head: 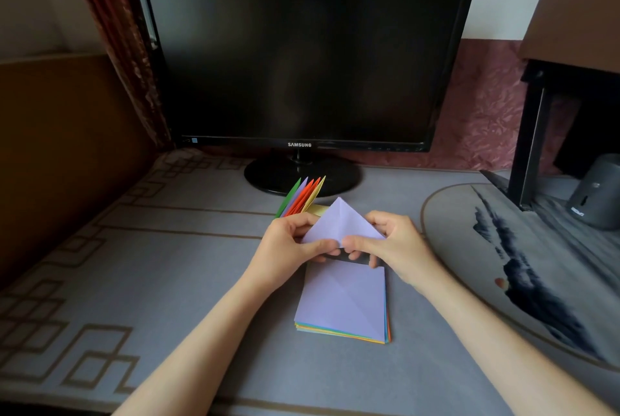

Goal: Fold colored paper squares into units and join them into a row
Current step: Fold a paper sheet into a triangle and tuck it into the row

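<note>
Just above the stack of coloured paper squares (342,301), your left hand (288,244) & right hand (396,248) each pinch the base of the lilac folded paper triangle (342,221), long edge side-to-side, apex away, w/ the fanned row of coloured folded units (302,197) just beyond, nearer your left.

1. Your left hand (288,243) is raised in front of you with its fingers curled. Its thumb lies across toward the middle, pinching the lower left edge of the lilac folded paper (342,219).
2. Your right hand (401,248) mirrors it, thumb pointing inward and pinching the lower right edge.
3. Your thumb tips almost meet at the middle.
4. Your left forearm (201,331) and right forearm (486,331) are bare and converge from the lower corners.
</note>
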A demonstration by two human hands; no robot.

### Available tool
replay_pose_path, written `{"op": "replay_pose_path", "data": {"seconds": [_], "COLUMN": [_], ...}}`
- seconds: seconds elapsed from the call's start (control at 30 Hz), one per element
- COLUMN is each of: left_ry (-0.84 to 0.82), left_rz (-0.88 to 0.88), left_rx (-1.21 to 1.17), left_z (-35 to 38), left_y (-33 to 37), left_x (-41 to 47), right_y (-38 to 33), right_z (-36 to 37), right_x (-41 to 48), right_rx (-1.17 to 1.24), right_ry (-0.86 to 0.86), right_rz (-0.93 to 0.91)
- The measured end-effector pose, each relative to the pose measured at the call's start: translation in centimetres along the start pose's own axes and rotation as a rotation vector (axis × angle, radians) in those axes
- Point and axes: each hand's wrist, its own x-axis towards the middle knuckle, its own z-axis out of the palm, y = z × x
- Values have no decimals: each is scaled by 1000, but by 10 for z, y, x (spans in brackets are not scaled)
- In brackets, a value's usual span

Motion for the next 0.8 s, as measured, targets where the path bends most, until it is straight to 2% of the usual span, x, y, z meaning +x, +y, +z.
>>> {"op": "replay_pose_path", "data": {"seconds": [0.23,0.43,0.63,0.8], "left_ry": [25,26,-120,-40], "left_rz": [25,-9,-39,-36], "left_rx": [114,-27,-70,-71], "left_z": [-1,-3,-6,-9], "left_y": [-2,5,10,10], "left_x": [0,0,0,-2], "right_y": [0,1,0,0], "right_z": [2,-10,-23,-26], "right_x": [-2,1,-4,-6], "right_rx": [1,50,81,55], "right_ry": [-8,-70,-172,-151], "right_rz": [-61,-61,-16,-24]}}
